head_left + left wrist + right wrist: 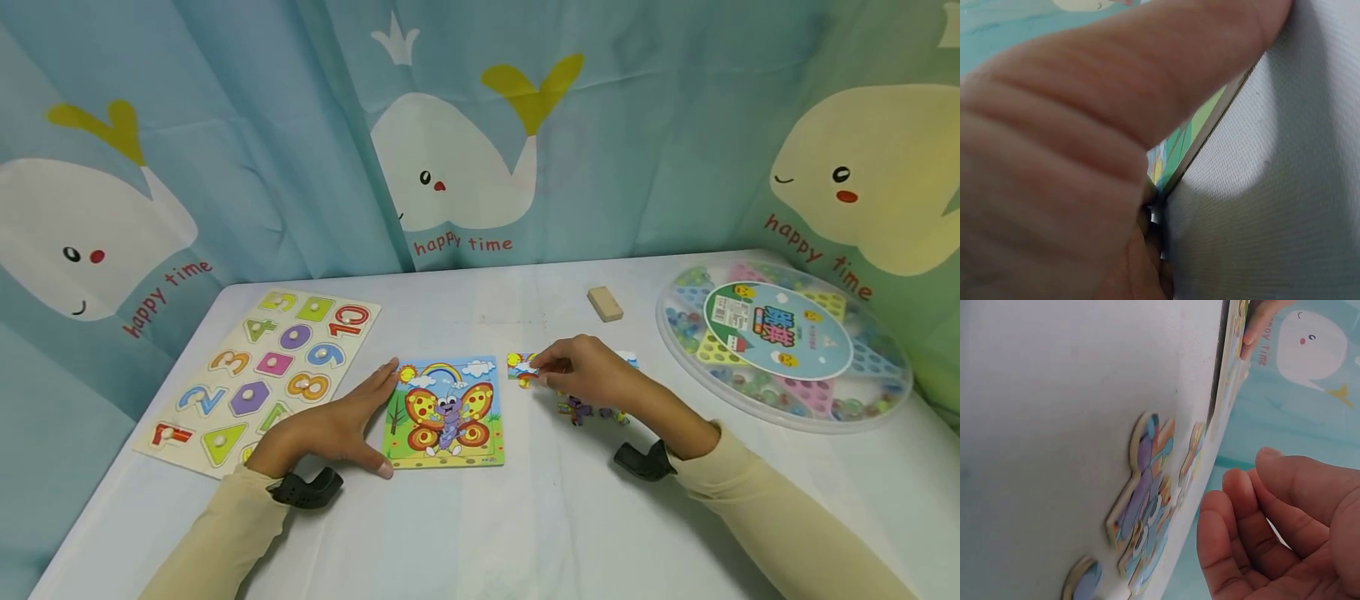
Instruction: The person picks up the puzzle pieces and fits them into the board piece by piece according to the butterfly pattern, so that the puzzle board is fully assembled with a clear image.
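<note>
A square butterfly picture puzzle (465, 396) lies flat on the white table in the head view. My left hand (337, 427) rests along its left side, thumb at the near corner and fingertips at the far one. The left wrist view shows the thumb (1210, 56) over the puzzle's edge (1207, 125). To the right, my right hand (592, 375) hovers over loose puzzle pieces (576, 410), partly hiding them. Its fingers (1216, 531) are loosely bent with nothing between them. Several purple and blue pieces (1141, 494) lie beside it in the right wrist view.
At the left lies a board of knobbed numbers and shapes (273, 363). A small wooden block (604, 303) sits toward the back. The right side holds a round clear case (780, 333) with marbles inside. A whale-print curtain (300, 167) hangs behind the table.
</note>
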Demonstrator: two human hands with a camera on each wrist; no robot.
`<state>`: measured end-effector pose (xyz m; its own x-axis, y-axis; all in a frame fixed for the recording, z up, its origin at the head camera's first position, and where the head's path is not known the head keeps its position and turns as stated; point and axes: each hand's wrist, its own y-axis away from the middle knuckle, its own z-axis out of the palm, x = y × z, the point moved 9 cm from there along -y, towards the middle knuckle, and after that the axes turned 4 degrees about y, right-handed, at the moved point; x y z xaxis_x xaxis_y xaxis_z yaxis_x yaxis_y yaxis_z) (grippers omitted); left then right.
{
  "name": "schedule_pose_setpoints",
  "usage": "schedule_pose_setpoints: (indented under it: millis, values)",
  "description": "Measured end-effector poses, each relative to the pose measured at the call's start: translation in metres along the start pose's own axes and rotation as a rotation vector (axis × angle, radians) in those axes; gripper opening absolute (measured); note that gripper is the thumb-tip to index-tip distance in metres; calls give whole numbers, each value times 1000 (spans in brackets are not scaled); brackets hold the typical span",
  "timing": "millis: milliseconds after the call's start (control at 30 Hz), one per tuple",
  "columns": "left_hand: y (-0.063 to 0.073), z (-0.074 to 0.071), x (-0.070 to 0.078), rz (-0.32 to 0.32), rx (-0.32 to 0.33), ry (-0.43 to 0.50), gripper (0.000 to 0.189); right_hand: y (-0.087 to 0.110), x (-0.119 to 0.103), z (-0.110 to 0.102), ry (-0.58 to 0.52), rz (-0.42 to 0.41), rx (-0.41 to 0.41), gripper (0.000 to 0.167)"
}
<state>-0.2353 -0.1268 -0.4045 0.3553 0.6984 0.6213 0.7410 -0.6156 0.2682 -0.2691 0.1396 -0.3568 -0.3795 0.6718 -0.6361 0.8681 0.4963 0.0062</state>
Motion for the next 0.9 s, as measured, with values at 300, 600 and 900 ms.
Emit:
schedule_pose_setpoints:
  millis: [300,600,900]
  values:
    - [0,1,-1,-14,-3,-9,129,14,12,-11,53,46,27,20]
    - [1,0,-2,-13,-5,-3,130,21,21,-15,71,35,28,21]
    - [1,0,-1,-28,-3,-10,130,21,26,-11,80,47,21,19]
